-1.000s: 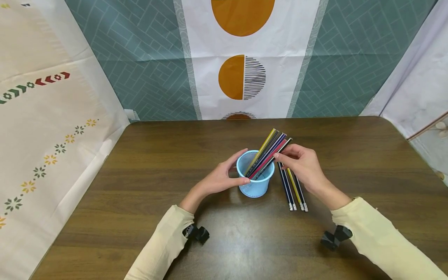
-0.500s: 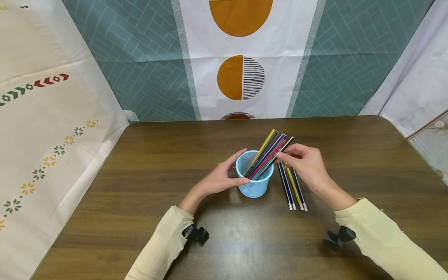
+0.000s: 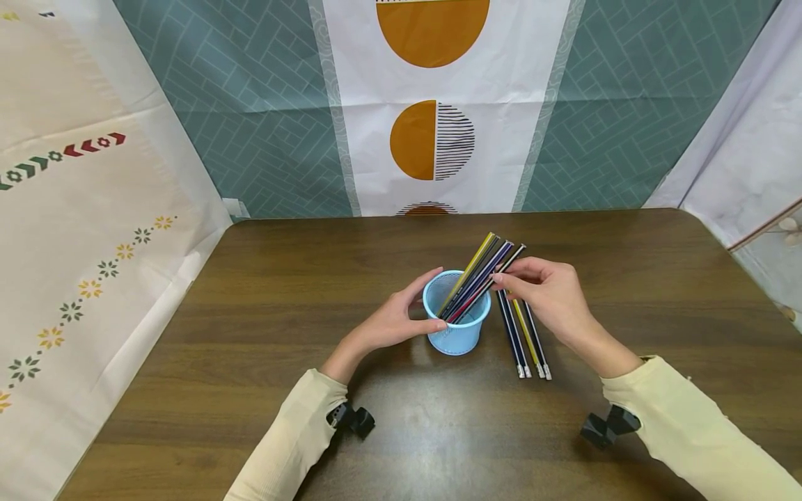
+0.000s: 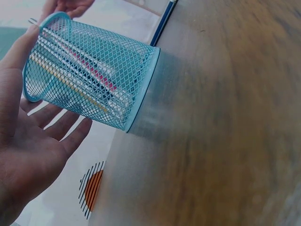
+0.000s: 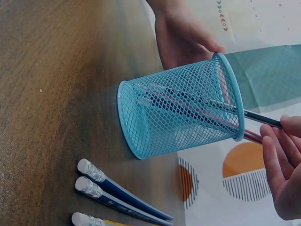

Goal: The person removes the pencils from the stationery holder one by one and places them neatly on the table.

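A light blue mesh pencil cup (image 3: 455, 341) stands upright on the table, with several pencils (image 3: 479, 263) leaning to the right inside it. My left hand (image 3: 401, 316) holds the cup from its left side, thumb on the near rim and fingers round the far side. With thumb and fingertips, my right hand (image 3: 548, 296) pinches a black pencil (image 5: 263, 118) at the cup's right rim; its lower end is inside the mesh. A pink pencil (image 5: 253, 136) runs close under it, next to the fingers, its upper end hidden in the head view.
Several more pencils lie on the brown table (image 3: 263, 299) right of the cup, erasers toward me, among them dark blue ones (image 5: 117, 193) and a yellow one (image 3: 528, 334). Patterned cloths (image 3: 250, 104) hang behind the table and at its sides.
My right hand has shifted slightly right, drawing the black pencil away from the others. The pink pencil's upper part, visible before, is now covered in the head view. My left hand stays on the cup.
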Demonstrator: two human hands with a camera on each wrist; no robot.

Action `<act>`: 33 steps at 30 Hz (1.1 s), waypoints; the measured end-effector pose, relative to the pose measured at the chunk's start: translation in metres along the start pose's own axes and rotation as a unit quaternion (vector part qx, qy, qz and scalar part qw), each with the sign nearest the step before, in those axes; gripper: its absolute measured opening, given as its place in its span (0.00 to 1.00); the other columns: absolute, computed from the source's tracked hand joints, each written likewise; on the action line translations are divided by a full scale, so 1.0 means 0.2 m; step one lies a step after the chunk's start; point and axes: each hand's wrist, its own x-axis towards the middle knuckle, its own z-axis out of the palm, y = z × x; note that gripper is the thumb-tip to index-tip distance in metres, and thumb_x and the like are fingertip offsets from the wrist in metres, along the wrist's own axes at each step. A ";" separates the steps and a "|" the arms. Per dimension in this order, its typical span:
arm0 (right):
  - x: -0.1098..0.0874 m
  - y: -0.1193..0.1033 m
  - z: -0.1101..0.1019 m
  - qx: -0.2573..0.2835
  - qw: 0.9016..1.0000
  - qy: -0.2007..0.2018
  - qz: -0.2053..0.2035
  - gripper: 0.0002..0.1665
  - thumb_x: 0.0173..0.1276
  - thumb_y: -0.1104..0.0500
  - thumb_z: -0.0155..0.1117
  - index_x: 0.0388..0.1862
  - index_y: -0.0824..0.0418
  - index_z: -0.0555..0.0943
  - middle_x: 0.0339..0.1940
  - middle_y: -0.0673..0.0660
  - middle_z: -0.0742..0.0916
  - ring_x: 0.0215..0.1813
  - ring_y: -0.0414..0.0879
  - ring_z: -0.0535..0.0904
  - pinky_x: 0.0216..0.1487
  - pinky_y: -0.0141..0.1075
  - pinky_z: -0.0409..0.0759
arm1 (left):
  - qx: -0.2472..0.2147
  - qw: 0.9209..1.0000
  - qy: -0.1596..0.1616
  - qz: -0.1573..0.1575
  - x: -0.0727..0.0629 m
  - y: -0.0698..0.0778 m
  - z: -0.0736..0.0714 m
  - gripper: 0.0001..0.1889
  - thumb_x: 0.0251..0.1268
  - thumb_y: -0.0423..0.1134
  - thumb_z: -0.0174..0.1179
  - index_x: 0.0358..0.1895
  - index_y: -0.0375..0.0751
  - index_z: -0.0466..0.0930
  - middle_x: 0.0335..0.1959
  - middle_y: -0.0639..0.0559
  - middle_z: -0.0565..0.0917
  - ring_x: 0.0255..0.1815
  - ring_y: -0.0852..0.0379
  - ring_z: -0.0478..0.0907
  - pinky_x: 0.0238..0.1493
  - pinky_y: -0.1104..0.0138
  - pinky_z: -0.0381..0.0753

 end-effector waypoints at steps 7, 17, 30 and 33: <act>0.00 -0.01 -0.01 -0.017 1.000 0.001 -0.006 0.13 0.65 0.61 0.68 0.40 0.73 0.84 0.35 0.61 0.88 0.29 0.39 0.83 0.34 0.30 0.82 | 0.000 1.000 0.001 0.001 0.00 0.00 0.00 0.45 0.60 0.45 0.68 0.77 0.47 0.50 0.67 0.45 0.68 0.62 0.51 0.71 0.61 0.61 0.71; 0.01 -0.02 -0.02 -0.023 0.999 -0.013 -0.025 0.11 0.66 0.62 0.67 0.39 0.71 0.83 0.35 0.57 0.88 0.30 0.42 0.84 0.35 0.33 0.83 | -0.004 1.000 0.001 0.005 0.00 0.00 0.00 0.46 0.60 0.47 0.68 0.77 0.48 0.51 0.67 0.45 0.68 0.61 0.51 0.72 0.61 0.61 0.71; 0.00 -0.06 -0.02 0.025 0.998 -0.009 -0.057 0.09 0.69 0.67 0.61 0.43 0.75 0.79 0.43 0.66 0.85 0.30 0.41 0.83 0.34 0.34 0.83 | 0.001 1.000 0.001 0.010 0.00 0.00 0.00 0.45 0.60 0.42 0.68 0.77 0.44 0.50 0.67 0.43 0.68 0.62 0.51 0.71 0.61 0.62 0.71; 0.00 -0.07 -0.02 0.029 0.997 -0.003 -0.077 0.08 0.69 0.69 0.60 0.42 0.75 0.79 0.41 0.61 0.86 0.31 0.41 0.84 0.35 0.34 0.83 | 0.004 1.000 0.001 0.009 0.00 0.00 0.00 0.45 0.60 0.42 0.68 0.77 0.43 0.50 0.67 0.43 0.68 0.62 0.50 0.71 0.61 0.62 0.71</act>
